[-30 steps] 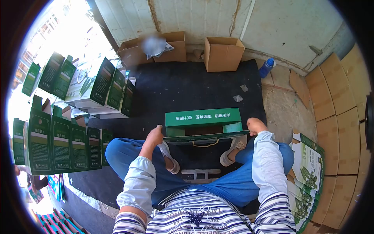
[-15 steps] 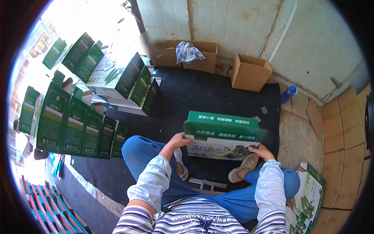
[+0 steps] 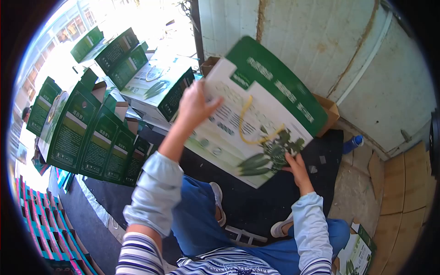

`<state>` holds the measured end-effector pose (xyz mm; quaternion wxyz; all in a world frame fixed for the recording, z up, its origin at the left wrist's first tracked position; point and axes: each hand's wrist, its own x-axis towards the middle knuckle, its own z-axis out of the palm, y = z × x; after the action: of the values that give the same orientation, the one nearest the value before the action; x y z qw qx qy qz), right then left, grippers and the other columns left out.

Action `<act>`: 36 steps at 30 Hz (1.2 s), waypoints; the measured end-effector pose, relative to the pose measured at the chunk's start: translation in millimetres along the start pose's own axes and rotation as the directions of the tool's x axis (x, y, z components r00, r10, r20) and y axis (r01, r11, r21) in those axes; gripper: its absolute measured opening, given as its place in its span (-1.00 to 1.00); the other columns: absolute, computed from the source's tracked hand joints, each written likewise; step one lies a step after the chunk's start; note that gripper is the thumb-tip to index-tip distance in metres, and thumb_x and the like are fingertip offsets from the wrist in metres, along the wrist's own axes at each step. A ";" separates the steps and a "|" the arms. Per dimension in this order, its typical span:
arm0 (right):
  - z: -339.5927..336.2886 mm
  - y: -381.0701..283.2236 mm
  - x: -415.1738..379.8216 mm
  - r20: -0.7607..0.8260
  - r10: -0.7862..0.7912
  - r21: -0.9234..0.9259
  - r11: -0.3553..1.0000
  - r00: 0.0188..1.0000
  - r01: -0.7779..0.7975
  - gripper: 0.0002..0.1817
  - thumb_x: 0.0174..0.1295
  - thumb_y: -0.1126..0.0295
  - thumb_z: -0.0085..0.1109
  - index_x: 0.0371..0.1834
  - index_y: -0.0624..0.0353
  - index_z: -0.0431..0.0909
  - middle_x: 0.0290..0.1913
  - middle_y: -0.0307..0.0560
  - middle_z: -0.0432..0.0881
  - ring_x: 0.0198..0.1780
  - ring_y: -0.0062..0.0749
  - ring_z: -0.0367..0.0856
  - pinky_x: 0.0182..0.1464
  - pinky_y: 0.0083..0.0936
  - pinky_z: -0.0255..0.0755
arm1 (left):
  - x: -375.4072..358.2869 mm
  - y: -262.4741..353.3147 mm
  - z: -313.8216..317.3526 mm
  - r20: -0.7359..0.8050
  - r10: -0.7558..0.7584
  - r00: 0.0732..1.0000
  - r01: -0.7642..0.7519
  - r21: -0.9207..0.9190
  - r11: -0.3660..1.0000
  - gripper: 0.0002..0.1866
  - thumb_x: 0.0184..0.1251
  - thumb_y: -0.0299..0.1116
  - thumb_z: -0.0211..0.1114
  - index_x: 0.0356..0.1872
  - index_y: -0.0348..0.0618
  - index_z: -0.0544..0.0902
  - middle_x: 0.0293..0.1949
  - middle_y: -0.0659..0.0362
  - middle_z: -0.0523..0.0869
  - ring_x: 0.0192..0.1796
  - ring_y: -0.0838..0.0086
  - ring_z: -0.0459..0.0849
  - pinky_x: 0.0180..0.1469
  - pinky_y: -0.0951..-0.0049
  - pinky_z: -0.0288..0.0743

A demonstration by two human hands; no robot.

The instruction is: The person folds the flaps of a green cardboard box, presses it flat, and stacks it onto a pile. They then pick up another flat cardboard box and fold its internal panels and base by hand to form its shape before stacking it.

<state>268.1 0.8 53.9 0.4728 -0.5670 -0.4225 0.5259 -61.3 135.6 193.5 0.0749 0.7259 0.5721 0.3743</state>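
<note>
Left hand (image 3: pixel 198 105) grips the left edge of a white-and-green cardboard carton (image 3: pixel 268 110), right hand (image 3: pixel 299 173) the lower right edge. It's tilted above the black mat (image 3: pixel 250 206), partly hiding a plain brown cardboard box (image 3: pixel 329 115) (kinda blocks the view), with upright green cardboard cartons (image 3: pixel 93 137) crowding the left and a blue plastic bottle (image 3: pixel 352 144) over right.

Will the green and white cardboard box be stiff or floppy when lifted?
The box is probably stiff: its panel looks flat between left hand and right hand. Gripped near its edges, it seems light. Its curved yellow cord handle may swing.
</note>
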 end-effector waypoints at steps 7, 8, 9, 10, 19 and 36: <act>132.6 -66.3 78.4 0.190 -0.099 0.053 0.994 0.977 0.091 -0.38 0.26 0.14 0.19 0.28 0.22 0.22 0.07 -0.04 0.52 0.02 -0.34 0.57 -0.24 -0.45 0.61 | 136.9 -67.2 -100.7 -0.003 -0.001 1.000 0.001 0.290 0.957 -0.25 0.00 0.07 0.39 0.09 -0.35 0.48 -0.04 -0.18 0.61 0.01 0.12 0.64 0.02 0.28 0.54; 146.1 -72.1 87.9 0.194 -0.104 0.047 0.994 0.976 0.097 -0.38 0.24 0.14 0.20 0.26 0.23 0.24 0.05 -0.04 0.54 -0.02 -0.35 0.58 -0.26 -0.48 0.61 | 152.2 -78.5 -110.9 0.050 -0.018 0.999 0.002 0.295 0.955 -0.19 -0.02 0.08 0.41 0.16 -0.35 0.46 -0.02 -0.18 0.61 0.01 0.14 0.65 0.06 0.31 0.53; 160.7 -78.3 96.3 0.203 -0.120 0.032 0.993 0.972 0.116 -0.37 0.24 0.13 0.21 0.26 0.23 0.24 0.02 -0.04 0.55 -0.04 -0.36 0.59 -0.28 -0.50 0.60 | 163.1 -91.9 -118.0 0.059 -0.049 0.997 0.034 0.241 0.970 -0.16 -0.03 0.08 0.42 0.18 -0.37 0.45 -0.01 -0.17 0.62 0.02 0.16 0.65 0.08 0.32 0.52; 173.2 -83.2 103.3 0.210 -0.133 0.015 0.991 0.969 0.133 -0.37 0.23 0.13 0.21 0.26 0.24 0.25 0.00 -0.05 0.56 -0.07 -0.37 0.60 -0.30 -0.51 0.60 | 177.0 -115.4 -122.0 0.059 -0.028 0.998 0.017 0.187 0.982 -0.16 -0.02 0.09 0.41 0.19 -0.38 0.44 -0.01 -0.18 0.62 0.01 0.18 0.66 0.07 0.32 0.53; 231.6 -89.7 152.3 0.113 -0.340 -0.212 0.910 0.934 0.357 -0.27 0.24 0.10 0.16 0.33 0.37 0.17 0.01 0.34 0.56 -0.01 0.09 0.58 0.05 -0.25 0.43 | 181.6 -212.9 -92.9 -0.034 -0.007 0.999 0.027 0.640 0.768 -0.29 0.25 0.12 0.21 0.32 -0.12 0.38 0.34 -0.23 0.29 0.42 0.03 0.22 0.41 0.20 0.13; 209.4 -50.2 101.0 0.367 -0.282 -0.067 0.943 0.886 0.327 -0.55 0.36 0.32 0.02 0.28 0.25 0.35 0.02 0.11 0.60 0.01 -0.26 0.62 0.08 -0.45 0.43 | 115.4 -160.0 -57.4 0.120 -0.144 0.982 0.035 0.642 0.766 -0.22 0.21 0.26 0.13 0.39 0.11 0.29 0.38 -0.16 0.26 0.41 -0.04 0.23 0.33 -0.12 0.13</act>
<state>69.6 128.5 83.3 0.4290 -0.4189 -0.6166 0.5101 -213.9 273.0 201.0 -0.1115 0.7080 0.6910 0.0940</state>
